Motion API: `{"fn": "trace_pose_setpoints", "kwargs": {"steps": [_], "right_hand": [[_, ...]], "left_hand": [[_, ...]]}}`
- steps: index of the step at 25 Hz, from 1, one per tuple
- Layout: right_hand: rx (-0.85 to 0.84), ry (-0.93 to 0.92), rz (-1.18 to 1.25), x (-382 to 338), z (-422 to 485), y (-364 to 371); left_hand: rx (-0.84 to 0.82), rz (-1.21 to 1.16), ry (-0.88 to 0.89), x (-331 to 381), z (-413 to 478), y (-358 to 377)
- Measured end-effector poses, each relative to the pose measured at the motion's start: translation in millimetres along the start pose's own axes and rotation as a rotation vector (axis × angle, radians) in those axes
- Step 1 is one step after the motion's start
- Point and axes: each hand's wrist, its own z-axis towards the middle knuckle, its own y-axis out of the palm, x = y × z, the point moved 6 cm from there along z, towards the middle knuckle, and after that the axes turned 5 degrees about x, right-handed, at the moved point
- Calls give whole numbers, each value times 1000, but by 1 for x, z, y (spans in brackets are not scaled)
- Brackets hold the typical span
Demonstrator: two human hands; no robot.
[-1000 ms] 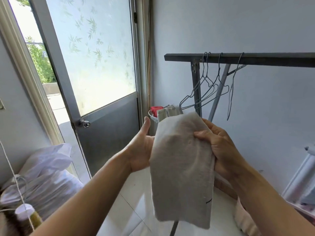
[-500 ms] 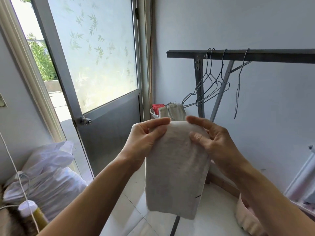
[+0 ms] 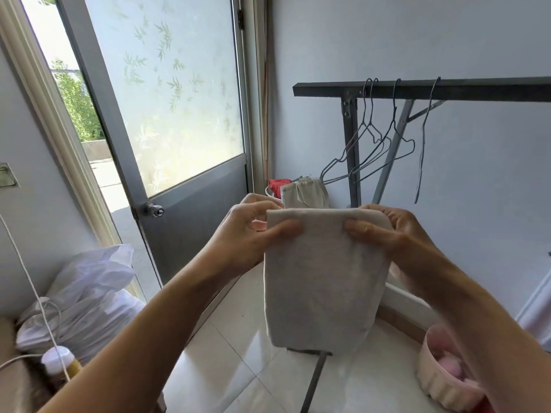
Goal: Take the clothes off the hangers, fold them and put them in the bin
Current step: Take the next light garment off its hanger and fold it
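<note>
Dark metal clothes rail (image 3: 477, 89) along the wall carries only four bare wire hangers (image 3: 372, 144), so stripping looks done as far as visible; white bin (image 3: 269, 190) in the corner by the door already holds a beige folded piece (image 3: 304, 190) and something red. Grey folded garment (image 3: 322, 275) hangs mid-air in front of the rail, left hand (image 3: 250, 234) and right hand (image 3: 387, 231) each pinching a top corner, thumbs in front, fingers behind; judging last fold, binning left. No readable writing or brands anywhere.
</note>
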Motion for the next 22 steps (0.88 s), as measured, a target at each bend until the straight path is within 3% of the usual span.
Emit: {"fn": "trace_pose_setpoints", "kwargs": {"steps": [2,6,10,12,14,16,19,22], "right_hand": [[5,41,87,3,0,2],[67,106,167,6,1,6],[120,214,233,9,3,1],[81,306,423,18,-2,2],[-83,359,613,26,-14,12],[-196,397,585,34,-28,23],[-69,393,353,47,-27,18],[16,343,319,39,-21,16]], "left_hand": [[-23,-235,-115,-8,0,9],[-33,-443,-241,-27,-7,22],[-175,-414,-364,-48,-29,36],[-91,-425,-370,-48,-28,36],[18,-417,-344,-43,-24,34],[87,-380,-299,-39,-21,31],[144,-324,-224,-35,-20,27],[237,-273,-172,-32,-19,22]]}}
